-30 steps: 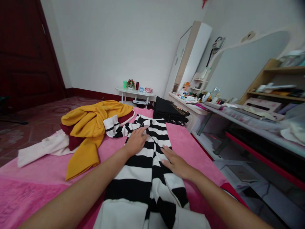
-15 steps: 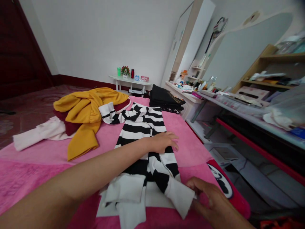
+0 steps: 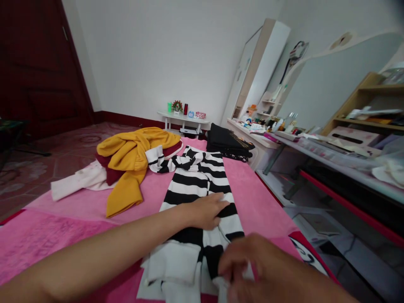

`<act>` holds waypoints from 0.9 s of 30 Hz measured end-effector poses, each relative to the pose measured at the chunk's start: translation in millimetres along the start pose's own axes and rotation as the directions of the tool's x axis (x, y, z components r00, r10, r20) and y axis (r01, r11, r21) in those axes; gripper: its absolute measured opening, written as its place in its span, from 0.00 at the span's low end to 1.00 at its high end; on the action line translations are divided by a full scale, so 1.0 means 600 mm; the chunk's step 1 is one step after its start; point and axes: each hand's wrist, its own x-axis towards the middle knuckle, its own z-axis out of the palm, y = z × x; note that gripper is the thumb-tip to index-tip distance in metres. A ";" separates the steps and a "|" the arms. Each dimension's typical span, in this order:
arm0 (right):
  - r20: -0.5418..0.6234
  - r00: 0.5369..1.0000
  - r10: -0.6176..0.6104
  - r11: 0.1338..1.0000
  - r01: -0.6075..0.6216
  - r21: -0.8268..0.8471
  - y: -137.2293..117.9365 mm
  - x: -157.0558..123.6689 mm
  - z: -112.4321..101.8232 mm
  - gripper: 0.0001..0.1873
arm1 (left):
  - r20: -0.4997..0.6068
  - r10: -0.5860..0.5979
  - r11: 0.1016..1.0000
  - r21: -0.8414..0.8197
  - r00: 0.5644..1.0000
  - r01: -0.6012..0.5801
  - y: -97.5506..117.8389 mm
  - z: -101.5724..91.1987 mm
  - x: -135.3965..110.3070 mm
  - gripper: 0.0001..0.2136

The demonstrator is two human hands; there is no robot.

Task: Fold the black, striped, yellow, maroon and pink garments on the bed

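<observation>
A black-and-white striped sweater (image 3: 189,191) lies long on the pink blanket, with white cuffs and hem toward me. My left hand (image 3: 208,210) rests on its middle, fingers stretched out and slightly apart. Nearer to me, my right hand (image 3: 252,267) is curled at the lower right of the sweater, its fingers closed at the white end of a striped sleeve. That hand is a little blurred and hides part of the cuff. The other sleeve is twisted across the far end of the sweater.
Left of the sweater lies a heap with a mustard-yellow garment (image 3: 126,155), a dark red one and a pale pink one (image 3: 80,183). Folded black clothes (image 3: 229,143) are stacked at the far right. A cluttered dressing table (image 3: 334,158) stands along the right, beyond the blanket (image 3: 252,189).
My right hand has moved left, carrying the sleeve end inward over the sweater. My left hand has shifted slightly toward me on the fabric. The whole view has swung a little left.
</observation>
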 end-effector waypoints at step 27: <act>-0.725 0.689 0.022 0.947 0.218 0.235 0.244 0.424 -0.033 0.09 | -0.453 -0.830 0.238 0.238 0.325 0.941 -0.286 -0.223 -0.113 0.18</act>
